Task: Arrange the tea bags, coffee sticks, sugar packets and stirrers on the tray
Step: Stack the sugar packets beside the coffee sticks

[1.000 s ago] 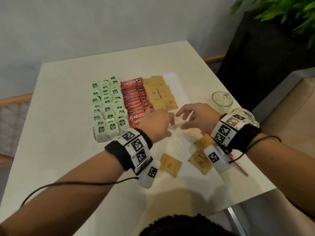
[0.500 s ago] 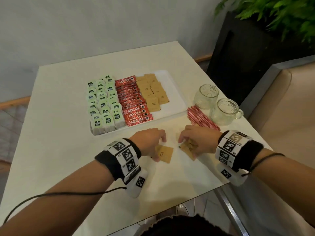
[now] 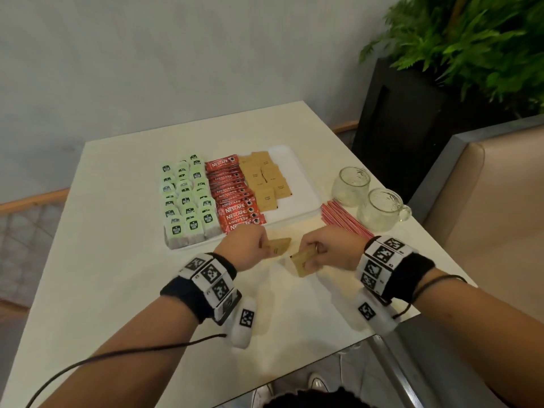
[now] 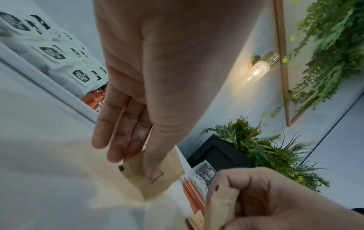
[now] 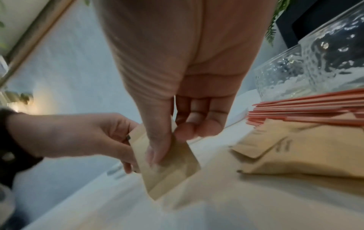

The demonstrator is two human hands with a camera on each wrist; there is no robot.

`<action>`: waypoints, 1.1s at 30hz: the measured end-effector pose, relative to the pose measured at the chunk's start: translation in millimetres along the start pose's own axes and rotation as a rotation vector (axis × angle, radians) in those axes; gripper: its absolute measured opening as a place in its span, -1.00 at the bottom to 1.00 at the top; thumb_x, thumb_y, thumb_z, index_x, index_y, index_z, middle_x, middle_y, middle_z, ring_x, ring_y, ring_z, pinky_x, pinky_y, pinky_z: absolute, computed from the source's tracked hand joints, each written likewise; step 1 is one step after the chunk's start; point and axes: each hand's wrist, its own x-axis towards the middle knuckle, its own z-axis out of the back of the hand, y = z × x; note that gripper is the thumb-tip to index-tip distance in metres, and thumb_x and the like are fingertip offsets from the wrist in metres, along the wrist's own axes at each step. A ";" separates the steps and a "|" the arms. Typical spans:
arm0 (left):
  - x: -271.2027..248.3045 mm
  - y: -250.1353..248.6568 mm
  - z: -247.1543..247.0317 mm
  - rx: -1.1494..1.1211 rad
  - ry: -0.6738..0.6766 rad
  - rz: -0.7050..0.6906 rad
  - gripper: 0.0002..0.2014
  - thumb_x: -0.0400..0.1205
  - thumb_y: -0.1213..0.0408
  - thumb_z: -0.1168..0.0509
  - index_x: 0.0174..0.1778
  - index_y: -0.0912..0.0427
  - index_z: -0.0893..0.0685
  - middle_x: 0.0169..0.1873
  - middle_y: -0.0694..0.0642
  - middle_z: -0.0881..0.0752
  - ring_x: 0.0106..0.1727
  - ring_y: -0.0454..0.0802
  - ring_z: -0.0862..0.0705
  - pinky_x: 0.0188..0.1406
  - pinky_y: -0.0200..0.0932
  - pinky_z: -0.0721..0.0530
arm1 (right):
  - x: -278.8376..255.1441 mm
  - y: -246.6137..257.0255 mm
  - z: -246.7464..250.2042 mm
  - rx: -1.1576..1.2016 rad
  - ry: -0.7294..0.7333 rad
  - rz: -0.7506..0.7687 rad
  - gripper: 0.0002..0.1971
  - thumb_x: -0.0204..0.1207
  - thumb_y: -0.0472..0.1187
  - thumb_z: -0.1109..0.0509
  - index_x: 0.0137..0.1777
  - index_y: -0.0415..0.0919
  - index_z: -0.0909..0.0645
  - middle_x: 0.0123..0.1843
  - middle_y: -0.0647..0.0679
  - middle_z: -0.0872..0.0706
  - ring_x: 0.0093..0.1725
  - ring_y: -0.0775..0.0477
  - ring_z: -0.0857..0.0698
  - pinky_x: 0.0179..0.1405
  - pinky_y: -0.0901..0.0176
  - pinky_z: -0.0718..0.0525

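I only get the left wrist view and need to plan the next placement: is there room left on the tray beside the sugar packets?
Observer: Yes. In the head view the tray is bare to the right of the sugar packets.
Operator: Any loose packets left off the tray?
Observer: The right wrist view shows a few brown packets lying by the stirrers.
Operator: Are the stirrers on the tray?
Observer: No. In the head view they lie on the table, beside two glass mugs.
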 end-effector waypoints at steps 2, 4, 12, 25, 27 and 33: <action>-1.1 -10.4 1.3 -0.045 -0.038 -0.046 -0.81 0.63 0.18 -0.40 -0.21 0.10 -0.52 -0.25 -0.05 -0.60 -0.18 -0.04 -0.56 -0.39 -0.29 -0.35 | -3.8 5.7 4.1 0.078 -0.077 -0.003 -0.63 0.36 -0.22 -0.61 0.15 -0.04 -0.64 -0.35 0.20 -0.58 -0.41 0.29 -0.52 -0.40 0.49 -0.41; -0.3 -20.5 2.1 -0.111 0.005 -0.116 -0.81 0.63 0.22 -0.39 -0.21 0.11 -0.50 -0.24 -0.01 -0.70 -0.20 -0.07 -0.62 -0.33 -0.23 -0.44 | -6.1 8.4 6.4 0.152 -0.135 -0.004 -0.44 0.35 -0.21 -0.62 0.32 0.04 -0.52 -0.26 0.16 -0.63 -0.40 0.29 -0.54 -0.37 0.48 -0.41; -1.6 -29.9 10.3 -0.487 0.143 -0.180 -0.84 0.71 0.26 -0.30 -0.19 0.13 -0.55 -0.28 0.03 -0.73 -0.25 -0.04 -0.75 -0.07 0.09 -0.81 | -21.9 0.9 9.3 0.267 -0.257 -0.112 -0.76 0.42 -0.11 -0.58 -0.16 -0.30 -0.72 -0.43 -0.02 -0.65 -0.43 0.12 -0.56 -0.36 0.25 -0.52; 6.4 -71.7 -9.1 -1.532 0.139 -0.050 -0.61 0.78 0.18 -0.19 0.51 0.22 -0.54 0.29 0.27 -0.72 0.25 0.18 -0.74 0.27 0.05 -0.72 | -23.1 10.1 37.4 0.790 -0.290 -0.056 -0.78 0.48 -0.44 -0.47 0.12 -0.38 -0.68 -0.30 -0.20 -0.70 -0.44 0.11 -0.66 -0.32 0.31 -0.73; 8.9 -65.4 -12.6 -1.518 0.066 0.064 -0.65 0.77 0.20 -0.20 0.42 0.28 -0.59 0.18 0.31 -0.77 0.17 0.21 -0.77 0.18 0.08 -0.76 | -18.4 -1.9 35.0 0.775 -0.333 -0.106 -0.70 0.48 -0.47 -0.46 0.21 -0.31 -0.63 -0.21 -0.19 -0.72 -0.43 0.12 -0.68 -0.36 0.33 -0.71; 8.0 -45.8 -28.5 -1.327 0.088 0.337 -0.74 0.74 0.15 -0.25 0.22 0.23 -0.68 -0.08 0.20 -0.84 -0.17 0.06 -0.81 -0.19 -0.11 -0.78 | -1.1 -43.3 23.7 -0.100 -0.151 -0.230 -0.46 0.42 -0.42 -0.44 0.36 0.04 -0.60 0.30 0.09 -0.56 0.14 0.16 -0.57 -0.02 0.48 -0.52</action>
